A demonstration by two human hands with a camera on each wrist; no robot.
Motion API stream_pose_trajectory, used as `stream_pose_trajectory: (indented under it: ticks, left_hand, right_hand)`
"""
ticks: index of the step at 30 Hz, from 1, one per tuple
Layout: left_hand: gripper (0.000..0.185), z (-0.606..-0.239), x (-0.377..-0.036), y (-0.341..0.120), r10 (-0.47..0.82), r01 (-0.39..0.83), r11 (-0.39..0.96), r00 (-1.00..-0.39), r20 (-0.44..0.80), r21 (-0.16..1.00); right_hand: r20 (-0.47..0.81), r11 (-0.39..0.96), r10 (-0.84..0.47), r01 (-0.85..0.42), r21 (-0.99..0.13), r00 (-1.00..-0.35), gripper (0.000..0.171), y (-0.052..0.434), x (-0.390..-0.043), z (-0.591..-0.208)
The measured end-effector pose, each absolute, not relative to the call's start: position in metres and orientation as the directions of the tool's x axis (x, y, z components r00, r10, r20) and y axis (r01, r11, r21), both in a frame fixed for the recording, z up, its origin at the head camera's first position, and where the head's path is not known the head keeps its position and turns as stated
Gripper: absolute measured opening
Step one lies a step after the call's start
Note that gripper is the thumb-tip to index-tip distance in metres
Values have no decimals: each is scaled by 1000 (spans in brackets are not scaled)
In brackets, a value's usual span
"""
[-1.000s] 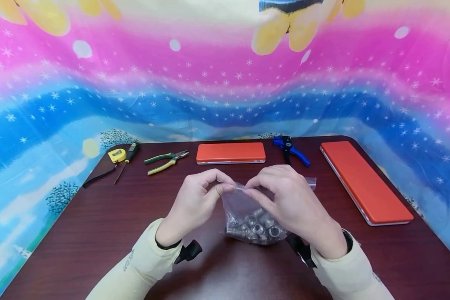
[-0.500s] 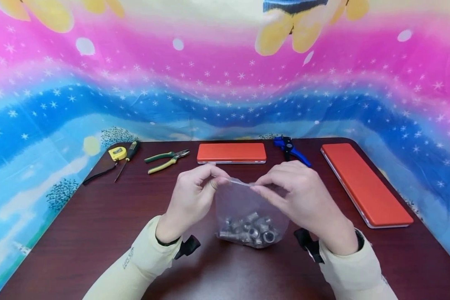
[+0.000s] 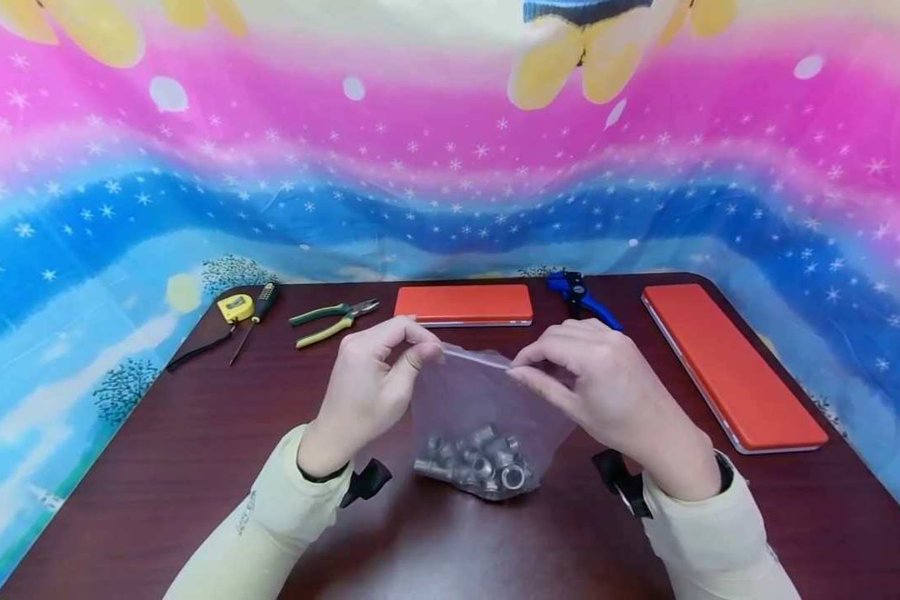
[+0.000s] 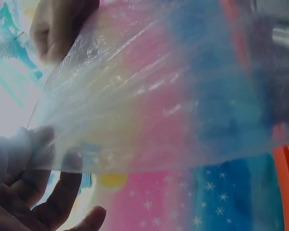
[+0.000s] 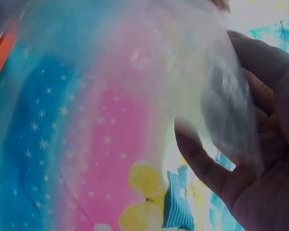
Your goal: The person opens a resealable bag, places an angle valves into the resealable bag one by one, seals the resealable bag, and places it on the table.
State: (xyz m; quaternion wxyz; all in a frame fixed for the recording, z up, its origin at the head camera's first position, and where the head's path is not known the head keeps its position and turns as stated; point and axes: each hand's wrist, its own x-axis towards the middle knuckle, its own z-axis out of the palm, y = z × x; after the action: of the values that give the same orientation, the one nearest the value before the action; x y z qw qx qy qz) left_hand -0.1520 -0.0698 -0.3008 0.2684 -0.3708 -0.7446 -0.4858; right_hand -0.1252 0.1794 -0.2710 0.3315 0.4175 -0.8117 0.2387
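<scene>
so far the clear plastic bag (image 3: 487, 400) is lifted upright over the tabletop (image 3: 195, 467), its weighted bottom resting on or just above the wood, and its top edge is stretched taut between the two hands. the left hand (image 3: 367, 392) has its grip closed in a pinch on the left end of the mouth, thumb against forefinger; the right hand (image 3: 600, 392) pinches the right end the same way, other fingers curled loosely. whether the seal is parted cannot be told from the head view, and the wrist views show only film spread in front of the fingers. judging by this, the bag is held and tensioned, but nothing has come out: the metal nuts (image 3: 474, 462) all lie heaped at the bottom. the bag is thin, wrinkled and see-through; the nuts are small, silvery, ring-shaped pieces. behind lie pliers (image 3: 333, 321) and an orange case (image 3: 462, 303).
</scene>
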Motion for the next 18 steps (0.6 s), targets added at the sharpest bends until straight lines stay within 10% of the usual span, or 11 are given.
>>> stream_pose_trajectory:
  ticks: [18]
  left_hand:
    - [11, -304, -162, -75, 410, 769, 133, -617, 671, 626]
  right_hand:
    - [749, 496, -543, -865, -81, -381, 16, 181, -129, -272]
